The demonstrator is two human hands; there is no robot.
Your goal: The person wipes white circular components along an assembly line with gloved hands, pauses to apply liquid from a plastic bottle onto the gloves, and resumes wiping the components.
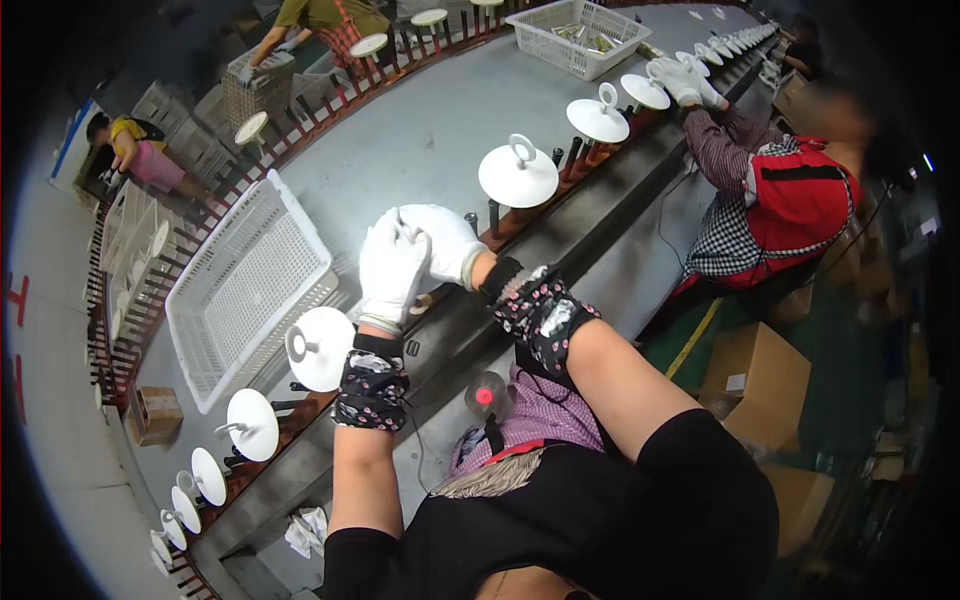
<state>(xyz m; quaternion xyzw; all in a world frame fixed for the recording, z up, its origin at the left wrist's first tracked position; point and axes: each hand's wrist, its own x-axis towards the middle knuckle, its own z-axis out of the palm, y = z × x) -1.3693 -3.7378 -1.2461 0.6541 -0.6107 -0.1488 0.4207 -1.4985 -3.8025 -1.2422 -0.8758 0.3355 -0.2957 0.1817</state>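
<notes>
My left hand (393,268), in a white glove, meets my right hand (447,243), gloved the same way, above the rail of the line. Both have their fingers curled together. Whatever lies between them is covered by the gloves. To the right of my hands a white disc with a ring on top (518,178) sits on its holder. Below my left wrist is another white ringed disc (325,365), tilted toward me. Black pegs stand along the rail beside the discs.
A white plastic basket (180,330) lies left of my hands. Another basket (545,45), holding small metallic pieces, is at the back. A co-worker in a red vest (800,200) works to the right. Further white discs (252,425) line the rail. Cardboard boxes (755,380) stand on the floor.
</notes>
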